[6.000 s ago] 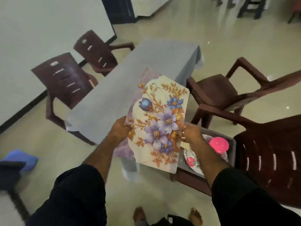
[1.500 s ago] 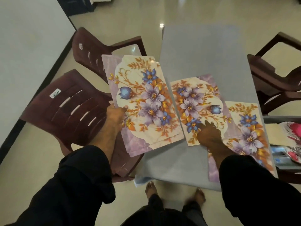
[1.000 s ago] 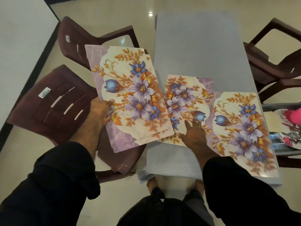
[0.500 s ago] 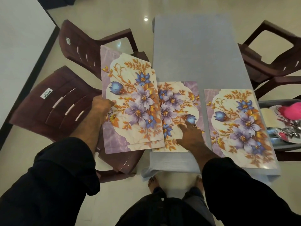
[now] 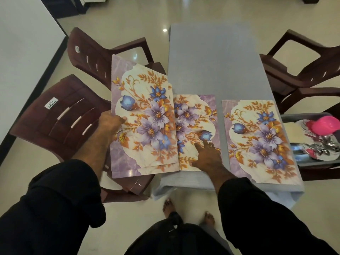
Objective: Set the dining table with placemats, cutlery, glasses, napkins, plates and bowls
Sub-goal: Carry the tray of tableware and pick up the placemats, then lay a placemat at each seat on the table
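My left hand [image 5: 108, 124] grips a stack of floral placemats [image 5: 143, 116] by its left edge and holds it above the table's left side and the chair. Two more placemats lie flat on the grey dining table [image 5: 211, 61]. On the middle placemat [image 5: 195, 115] rests my right hand [image 5: 207, 157], fingers straight, pressing near its lower right corner. The right placemat [image 5: 257, 138] lies alone at the table's near right corner. The held stack hides the middle placemat's left part.
Two dark brown plastic chairs stand left of the table [image 5: 60, 116] [image 5: 99, 57], and more stand on the right [image 5: 303, 67]. A grey tray [image 5: 294, 118] on a right chair holds plates, shiny cutlery [image 5: 325, 146] and a pink bowl [image 5: 325, 124]. My bare feet [image 5: 169, 207] stand at the near table end.
My right hand has slid the middle placemat on the table and squared it up next to the right one. The held stack has shifted right, over that placemat's left edge.
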